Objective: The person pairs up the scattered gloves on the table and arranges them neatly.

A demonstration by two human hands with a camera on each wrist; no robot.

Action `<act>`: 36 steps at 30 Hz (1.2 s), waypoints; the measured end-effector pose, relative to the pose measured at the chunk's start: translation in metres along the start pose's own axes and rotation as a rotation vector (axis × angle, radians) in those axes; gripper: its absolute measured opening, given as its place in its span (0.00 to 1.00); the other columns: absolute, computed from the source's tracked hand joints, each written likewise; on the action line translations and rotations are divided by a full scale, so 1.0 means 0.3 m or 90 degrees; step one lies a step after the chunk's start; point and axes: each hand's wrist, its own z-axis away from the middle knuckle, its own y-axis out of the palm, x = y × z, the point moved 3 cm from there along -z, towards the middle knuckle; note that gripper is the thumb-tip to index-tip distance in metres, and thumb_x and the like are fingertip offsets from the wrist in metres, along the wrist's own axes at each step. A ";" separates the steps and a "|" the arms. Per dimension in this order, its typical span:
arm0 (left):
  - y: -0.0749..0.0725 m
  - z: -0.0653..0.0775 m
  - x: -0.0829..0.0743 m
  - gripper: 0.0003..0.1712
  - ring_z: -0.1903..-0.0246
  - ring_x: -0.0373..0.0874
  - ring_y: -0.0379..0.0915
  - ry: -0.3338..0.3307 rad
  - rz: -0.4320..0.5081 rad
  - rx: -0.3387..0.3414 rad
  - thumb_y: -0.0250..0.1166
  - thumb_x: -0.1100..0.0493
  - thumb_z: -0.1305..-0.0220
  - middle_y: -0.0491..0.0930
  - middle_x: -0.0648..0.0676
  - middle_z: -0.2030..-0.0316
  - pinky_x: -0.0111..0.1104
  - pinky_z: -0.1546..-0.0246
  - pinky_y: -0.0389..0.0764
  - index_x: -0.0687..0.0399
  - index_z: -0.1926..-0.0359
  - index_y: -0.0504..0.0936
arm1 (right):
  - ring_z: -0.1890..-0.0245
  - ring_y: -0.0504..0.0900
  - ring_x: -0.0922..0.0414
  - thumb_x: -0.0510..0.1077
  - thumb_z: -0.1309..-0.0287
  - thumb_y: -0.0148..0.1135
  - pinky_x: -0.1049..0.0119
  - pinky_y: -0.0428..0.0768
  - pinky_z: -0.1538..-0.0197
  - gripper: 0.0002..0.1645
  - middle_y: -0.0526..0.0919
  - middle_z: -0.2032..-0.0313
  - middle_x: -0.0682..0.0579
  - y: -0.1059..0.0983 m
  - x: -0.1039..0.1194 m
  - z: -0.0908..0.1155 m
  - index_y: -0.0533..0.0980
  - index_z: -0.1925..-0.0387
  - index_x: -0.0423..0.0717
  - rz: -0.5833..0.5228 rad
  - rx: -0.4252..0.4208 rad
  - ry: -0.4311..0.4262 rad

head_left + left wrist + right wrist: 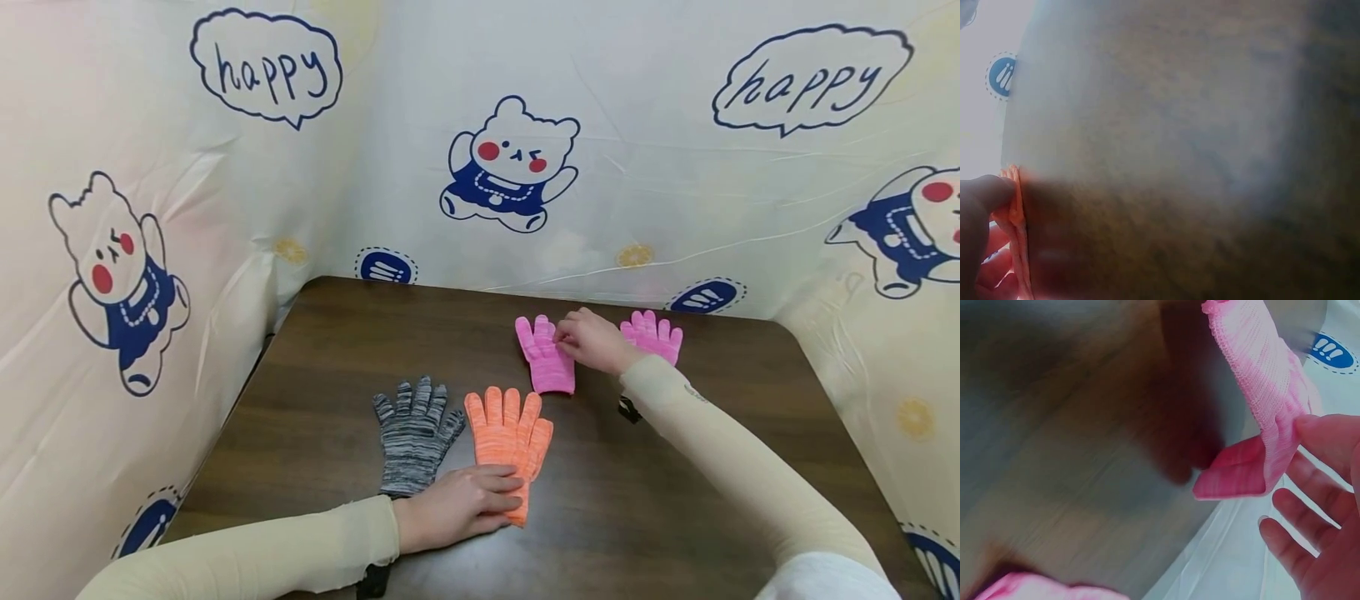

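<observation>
Right hand (592, 340) pinches a pink glove (546, 354) at the worktop's (675, 500) far side. Left hand (457, 506), fingers relaxed, presses the orange glove (506, 433) nearer the person, just beside a grey glove (412, 433).

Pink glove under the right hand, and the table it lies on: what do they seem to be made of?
The pink glove looks like knitted yarn, soft and matte: fine ribbed stitches and a looped hem edge show in the right wrist view where the right hand pinches it. The table looks like dark brown wood or wood-look laminate, with faint grain streaks and a slight sheen; which one cannot be told.
</observation>
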 end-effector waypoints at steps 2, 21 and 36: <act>-0.002 0.000 0.001 0.19 0.29 0.47 0.70 0.001 0.002 0.000 0.64 0.52 0.24 0.79 0.53 0.34 0.39 0.33 0.75 0.50 0.38 0.86 | 0.58 0.76 0.52 0.41 0.35 0.71 0.56 0.81 0.53 0.04 0.84 0.60 0.51 -0.008 -0.005 0.027 0.86 0.60 0.46 -0.006 -0.006 -0.013; -0.001 -0.001 -0.002 0.18 0.30 0.47 0.71 -0.001 -0.004 -0.008 0.65 0.52 0.24 0.80 0.52 0.35 0.40 0.34 0.76 0.50 0.38 0.86 | 0.56 0.80 0.52 0.38 0.38 0.72 0.52 0.84 0.48 0.07 0.85 0.58 0.51 -0.051 -0.040 0.239 0.85 0.58 0.47 -0.064 -0.018 -0.020; -0.001 -0.005 -0.001 0.19 0.30 0.47 0.71 -0.003 -0.007 -0.011 0.66 0.52 0.25 0.80 0.52 0.36 0.40 0.34 0.77 0.50 0.38 0.86 | 0.58 0.79 0.58 0.38 0.39 0.74 0.57 0.85 0.52 0.08 0.83 0.61 0.58 0.019 -0.004 0.400 0.84 0.59 0.50 -0.102 -0.034 -0.046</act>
